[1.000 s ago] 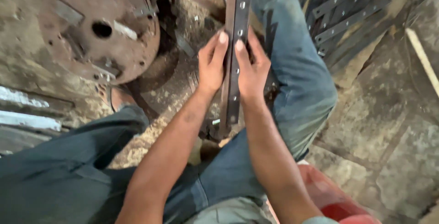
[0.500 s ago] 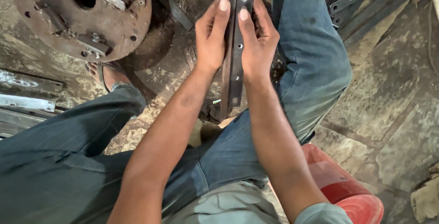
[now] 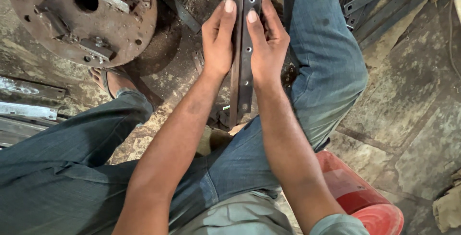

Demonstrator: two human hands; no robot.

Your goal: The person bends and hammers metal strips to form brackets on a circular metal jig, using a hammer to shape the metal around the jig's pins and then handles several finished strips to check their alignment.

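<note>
A long dark metal bar [image 3: 246, 72] with several drilled holes stands nearly upright between my knees. My left hand [image 3: 218, 38] grips its left edge, thumb laid along the face. My right hand [image 3: 269, 43] grips its right edge at the same height, thumb also on the face. The bar's lower end rests near the ground by my legs; its top runs out of the picture. I am seated, in blue jeans.
A rusty round steel plate [image 3: 81, 16] with holes and welded pieces lies at upper left. Flat metal strips [image 3: 29, 100] lie at far left. More dark drilled bars [image 3: 384, 0] are stacked at upper right. A red stool [image 3: 365, 201] is under me on the stone floor.
The view has shifted slightly, so the hands and bar sit a little higher in the picture. Both hands keep the same grip on the bar.
</note>
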